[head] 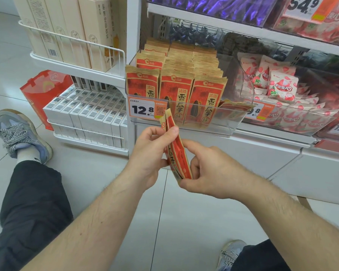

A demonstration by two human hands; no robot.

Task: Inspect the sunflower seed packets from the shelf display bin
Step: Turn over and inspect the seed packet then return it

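At far left a grey-blue sneaker (22,133) rests on the pale tile floor (98,173), beside a white wire rack (76,75) of cream cartons above rows of white boxes. Right of it, the clear display bin (213,122) holds upright rows of red and tan sunflower seed packets (176,89), with a 12.8 price tag (145,109) on its front wall. In front of the bin and nearer, the left hand (151,155) pinches the held packets (177,153) near their top, thumb curled over the edge. They look like two or three packets seen edge-on, though the count is unclear. The right hand (209,173) pinches their lower end, fingers curled narrow. Further right, another clear bin (301,118) holds pink and white candy bags.
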